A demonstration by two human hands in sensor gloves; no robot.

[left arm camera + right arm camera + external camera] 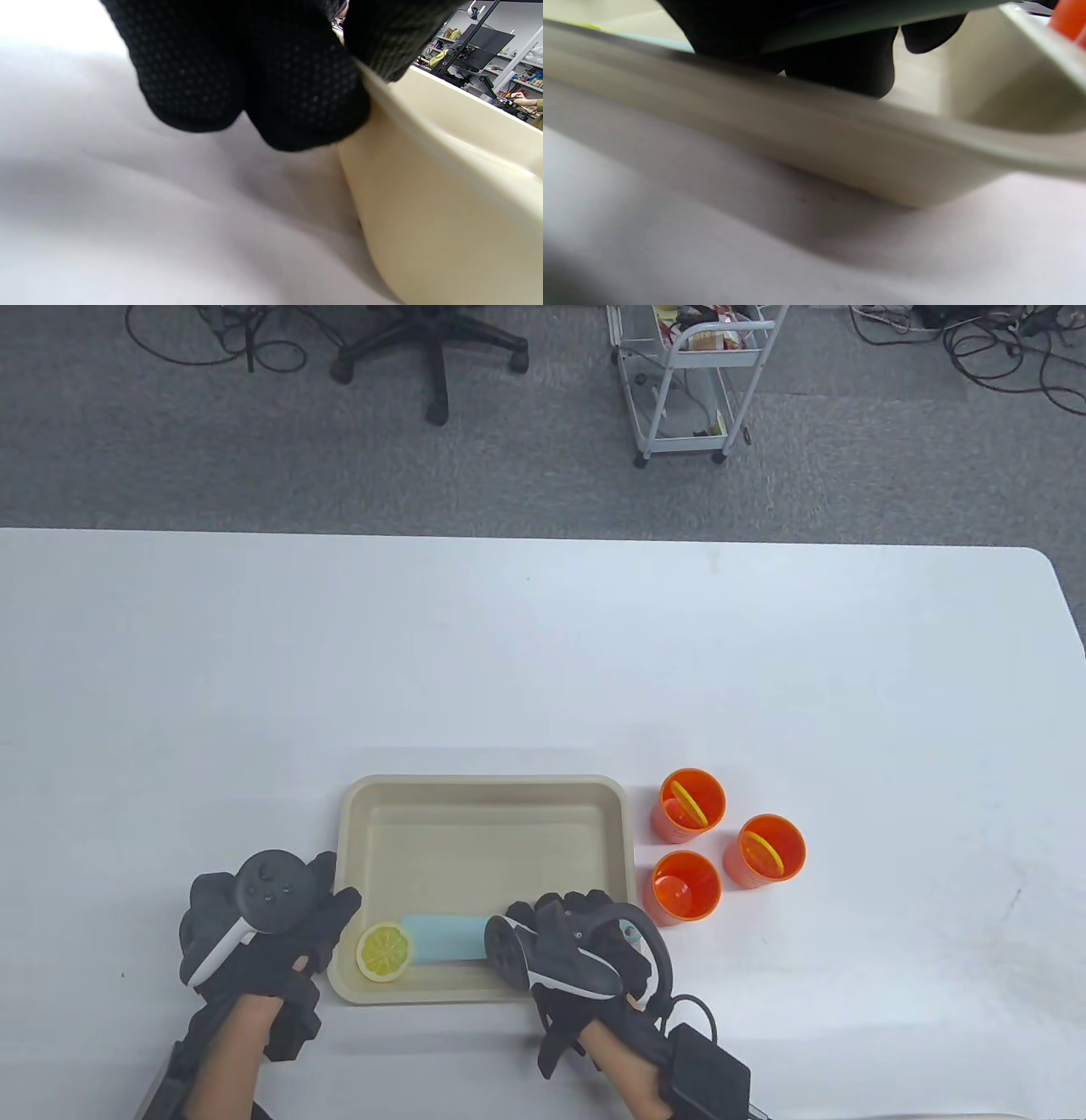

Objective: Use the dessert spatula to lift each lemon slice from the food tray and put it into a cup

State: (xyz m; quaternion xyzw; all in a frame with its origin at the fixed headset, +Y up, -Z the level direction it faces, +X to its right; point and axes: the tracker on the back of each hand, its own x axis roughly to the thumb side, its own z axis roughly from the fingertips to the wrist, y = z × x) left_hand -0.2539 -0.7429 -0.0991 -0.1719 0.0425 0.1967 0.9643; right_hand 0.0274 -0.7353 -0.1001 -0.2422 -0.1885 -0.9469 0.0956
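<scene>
Lemon slice: we see one yellow lemon slice (pixel 384 952) lying flat in the near-left corner of the food tray (pixel 484 797), just touching the tip of the spatula blade.
Dessert spatula: the pale blue dessert spatula (pixel 443 937) lies low along the tray's near side, blade pointing left at the slice; its handle end disappears under the right hand.
Right hand: our right hand (pixel 577 950) sits over the tray's near-right part with its fingers curled round the spatula handle; in the right wrist view the fingers (pixel 840 63) hang just behind the tray's near rim.
Left hand: our left hand (pixel 263 916) rests at the tray's left rim beside the slice; in the left wrist view its fingertips (pixel 297 106) press against the outer wall of the tray, thumb on the rim, so it pinches the edge.
Food tray: beige, rectangular, near the front middle of the white surface (pixel 543 645).
Cups: three orange cups (pixel 728 840) stand close together just right of the tray; the far cup (pixel 691 806) and the right cup (pixel 764 851) each hold a yellow slice standing on edge; what is in the near cup (pixel 685 886) we cannot tell.
Beyond the surface: an office chair base (pixel 433 347) and a white wire cart (pixel 691 381) on grey carpet.
</scene>
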